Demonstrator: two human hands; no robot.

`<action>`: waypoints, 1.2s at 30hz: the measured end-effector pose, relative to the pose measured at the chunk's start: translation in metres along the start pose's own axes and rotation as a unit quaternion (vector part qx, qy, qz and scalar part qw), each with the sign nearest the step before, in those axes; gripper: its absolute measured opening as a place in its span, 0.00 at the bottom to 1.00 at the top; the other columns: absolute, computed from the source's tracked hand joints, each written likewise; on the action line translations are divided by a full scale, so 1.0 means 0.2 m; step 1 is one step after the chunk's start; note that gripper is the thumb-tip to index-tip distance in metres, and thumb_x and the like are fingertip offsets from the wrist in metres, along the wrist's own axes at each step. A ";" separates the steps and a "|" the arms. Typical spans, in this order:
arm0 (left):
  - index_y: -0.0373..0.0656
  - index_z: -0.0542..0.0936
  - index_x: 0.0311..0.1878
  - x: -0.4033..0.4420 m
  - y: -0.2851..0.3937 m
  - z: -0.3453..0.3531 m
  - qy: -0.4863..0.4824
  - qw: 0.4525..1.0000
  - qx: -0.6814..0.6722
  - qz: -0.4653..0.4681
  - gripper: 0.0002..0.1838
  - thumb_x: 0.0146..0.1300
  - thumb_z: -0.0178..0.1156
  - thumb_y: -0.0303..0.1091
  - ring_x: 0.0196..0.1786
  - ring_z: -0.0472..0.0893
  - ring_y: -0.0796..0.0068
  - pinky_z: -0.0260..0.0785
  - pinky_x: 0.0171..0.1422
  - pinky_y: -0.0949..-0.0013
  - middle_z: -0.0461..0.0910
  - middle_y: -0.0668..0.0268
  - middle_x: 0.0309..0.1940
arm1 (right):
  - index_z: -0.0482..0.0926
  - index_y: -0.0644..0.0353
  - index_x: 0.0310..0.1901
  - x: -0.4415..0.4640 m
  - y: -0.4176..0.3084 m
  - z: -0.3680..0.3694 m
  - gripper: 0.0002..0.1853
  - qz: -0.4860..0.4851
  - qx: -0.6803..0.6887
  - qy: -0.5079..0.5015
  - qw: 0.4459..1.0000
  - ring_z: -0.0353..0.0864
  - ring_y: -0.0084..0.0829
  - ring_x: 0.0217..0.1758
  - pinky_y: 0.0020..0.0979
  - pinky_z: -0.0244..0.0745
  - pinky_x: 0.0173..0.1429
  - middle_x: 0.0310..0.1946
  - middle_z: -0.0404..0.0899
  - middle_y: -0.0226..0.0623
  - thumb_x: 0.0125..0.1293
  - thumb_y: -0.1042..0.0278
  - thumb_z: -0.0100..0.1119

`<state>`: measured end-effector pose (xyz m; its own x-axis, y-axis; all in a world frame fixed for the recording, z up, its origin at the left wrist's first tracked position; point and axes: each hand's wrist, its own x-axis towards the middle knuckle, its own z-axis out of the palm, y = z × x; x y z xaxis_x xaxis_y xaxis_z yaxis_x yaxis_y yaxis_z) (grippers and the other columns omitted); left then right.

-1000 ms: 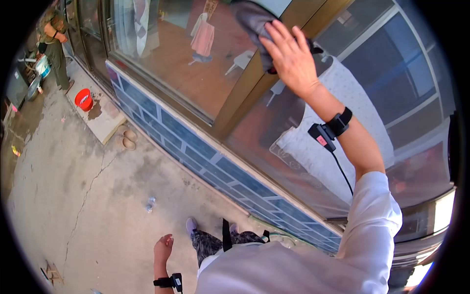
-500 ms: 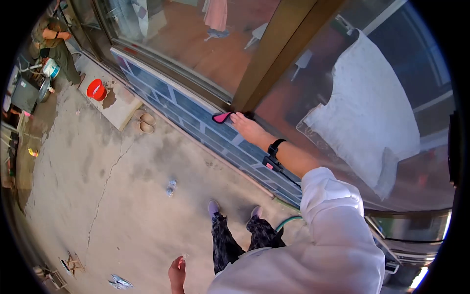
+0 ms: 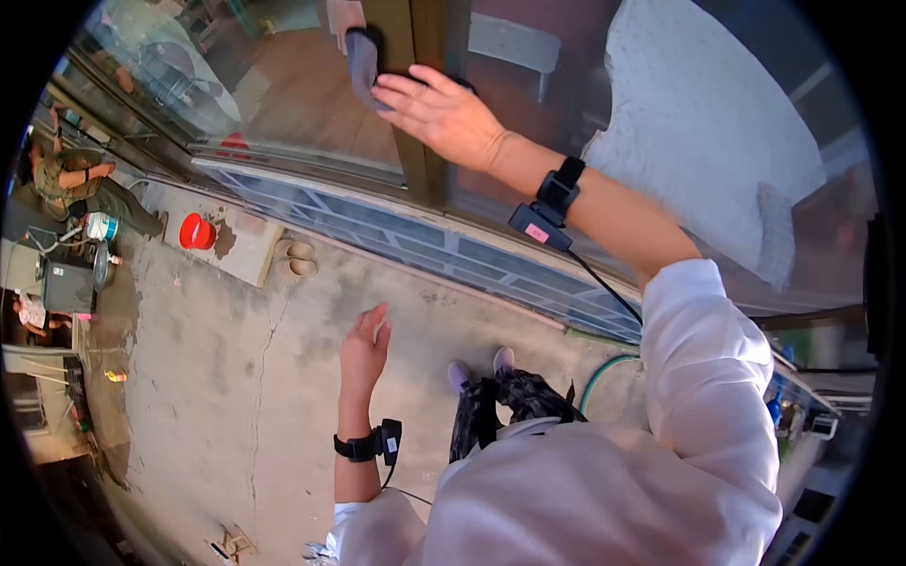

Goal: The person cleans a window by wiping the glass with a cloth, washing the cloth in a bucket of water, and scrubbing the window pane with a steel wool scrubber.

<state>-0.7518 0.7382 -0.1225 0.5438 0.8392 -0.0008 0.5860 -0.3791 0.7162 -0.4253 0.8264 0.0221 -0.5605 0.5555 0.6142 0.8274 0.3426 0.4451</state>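
On my feed the right hand (image 3: 439, 118) lies flat over a grey cloth (image 3: 361, 66), fingers stretched out rather than curled. The cloth pokes out at ten o'clock from the fingertips, over the edge where the brown post (image 3: 415, 160) meets the glass pane (image 3: 311, 104). Its underside is hidden, so I can't tell how much of it the palm really holds down. With that flap loose, I'd worry about it folding or slipping free if the pressure eases, leaving bare fingertips on the post's edge.

At four o'clock, the wrist unit (image 3: 547, 212) trails a cable (image 3: 604, 283) past the ledge; I judge a low sweep could snag it there. Near half past six from the right hand, the left hand (image 3: 366, 335) hangs with loosely bent fingers, nothing visible in it, so it would steady nothing if the cloth dropped.

Farther out, a green hose (image 3: 599, 382) curves at three o'clock from the shoes (image 3: 458, 375): a sidestep that way could catch a foot. The red bucket (image 3: 197, 232), at eight o'clock, is too distant to be knocked.
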 end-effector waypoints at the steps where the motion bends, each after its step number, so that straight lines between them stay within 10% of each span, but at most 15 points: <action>1: 0.45 0.77 0.55 0.09 0.10 -0.02 0.021 1.000 0.006 0.019 0.15 0.65 0.58 0.32 0.47 0.81 0.56 0.74 0.46 0.62 0.79 0.56 0.47 | 0.80 0.61 0.47 -0.09 -0.08 0.09 0.16 0.000 0.023 -0.026 0.999 0.68 0.35 0.67 0.38 0.57 0.73 0.60 0.74 0.40 0.56 0.71 0.55; 4: 0.45 0.76 0.58 0.26 0.33 -0.04 0.092 0.994 -0.028 0.055 0.17 0.65 0.58 0.31 0.49 0.80 0.59 0.73 0.47 0.64 0.79 0.58 0.49 | 0.81 0.67 0.45 -0.48 -0.34 0.34 0.16 -0.025 -0.009 -0.136 0.990 0.69 0.36 0.66 0.36 0.55 0.74 0.57 0.76 0.42 0.57 0.70 0.54; 6: 0.45 0.75 0.58 0.29 0.43 -0.04 0.104 0.994 -0.030 0.036 0.18 0.65 0.58 0.30 0.50 0.80 0.61 0.73 0.48 0.64 0.79 0.59 0.49 | 0.83 0.61 0.45 -0.70 -0.54 0.39 0.16 0.127 0.134 -0.271 0.945 0.72 0.35 0.63 0.37 0.63 0.68 0.56 0.77 0.39 0.56 0.71 0.54; 9: 0.43 0.72 0.63 0.28 0.43 0.09 0.047 0.998 -0.017 0.029 0.22 0.65 0.58 0.30 0.52 0.79 0.64 0.72 0.51 0.66 0.79 0.62 0.51 | 0.83 0.55 0.44 -0.89 -0.78 0.06 0.16 0.507 0.435 -0.213 0.713 0.74 0.41 0.59 0.38 0.70 0.60 0.54 0.78 0.38 0.55 0.74 0.52; 12: 0.38 0.67 0.65 0.22 0.42 0.38 -0.065 0.980 0.015 0.187 0.29 0.62 0.63 0.32 0.54 0.78 0.66 0.72 0.55 0.66 0.77 0.57 0.53 | 0.80 0.53 0.49 -1.14 -0.94 -0.10 0.19 0.590 0.540 -0.172 0.575 0.78 0.41 0.53 0.36 0.73 0.56 0.49 0.80 0.38 0.55 0.77 0.51; 15: 0.36 0.71 0.58 0.16 0.30 0.75 -0.283 0.904 -0.311 -0.074 0.25 0.60 0.66 0.35 0.47 0.80 0.69 0.73 0.50 0.68 0.79 0.57 0.47 | 0.73 0.49 0.58 -1.37 -1.10 -0.18 0.23 0.675 0.692 0.081 0.243 0.79 0.34 0.52 0.32 0.74 0.54 0.46 0.79 0.37 0.59 0.75 0.55; 18: 0.39 0.75 0.49 0.17 0.40 0.95 -0.244 0.954 -0.154 -0.077 0.18 0.62 0.65 0.40 0.35 0.81 0.71 0.72 0.40 0.67 0.82 0.60 0.33 | 0.68 0.48 0.62 -1.44 -1.06 -0.47 0.24 0.762 0.612 0.201 -0.071 0.77 0.29 0.54 0.29 0.73 0.53 0.47 0.78 0.37 0.63 0.69 0.59; 21: 0.39 0.76 0.48 0.21 0.44 1.05 -0.160 0.981 -0.103 -0.048 0.16 0.65 0.62 0.40 0.31 0.78 0.80 0.71 0.35 0.71 0.81 0.67 0.31 | 0.53 0.45 0.72 -1.53 -1.25 -0.45 0.42 0.808 0.561 0.180 -0.016 0.61 0.35 0.70 0.60 0.47 0.70 0.67 0.63 0.36 0.62 0.35 0.54; 25: 0.45 0.77 0.49 0.21 0.46 0.93 -0.223 0.964 0.034 0.142 0.19 0.57 0.67 0.40 0.40 0.82 0.62 0.74 0.42 0.65 0.82 0.61 0.42 | 0.56 0.45 0.69 -1.37 -1.32 -0.20 0.34 0.738 0.610 0.282 -0.057 0.71 0.32 0.60 0.46 0.65 0.64 0.58 0.71 0.34 0.67 0.42 0.53; 30: 0.49 0.75 0.59 0.32 0.30 0.44 -0.214 0.922 0.134 0.293 0.24 0.58 0.65 0.36 0.52 0.79 0.63 0.73 0.47 0.66 0.74 0.62 0.58 | 0.68 0.51 0.57 -1.02 -1.34 0.28 0.18 0.645 0.682 0.324 -0.119 0.79 0.27 0.44 0.35 0.78 0.45 0.46 0.76 0.32 0.72 0.51 0.50; 36: 0.44 0.74 0.60 0.49 0.07 -0.08 -0.193 0.972 0.105 0.080 0.21 0.64 0.59 0.28 0.48 0.79 0.69 0.72 0.41 0.70 0.77 0.62 0.52 | 0.71 0.63 0.45 -0.63 -1.09 0.82 0.17 0.605 0.612 0.443 -0.251 0.78 0.42 0.36 0.40 0.77 0.43 0.37 0.76 0.44 0.75 0.60 0.34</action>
<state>-0.7012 0.8211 -0.1014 0.7996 0.5694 -0.1908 0.5622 -0.5984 0.5708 -0.5295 0.8067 -0.2595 0.3033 0.7423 -0.5975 -0.8639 0.4787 0.1563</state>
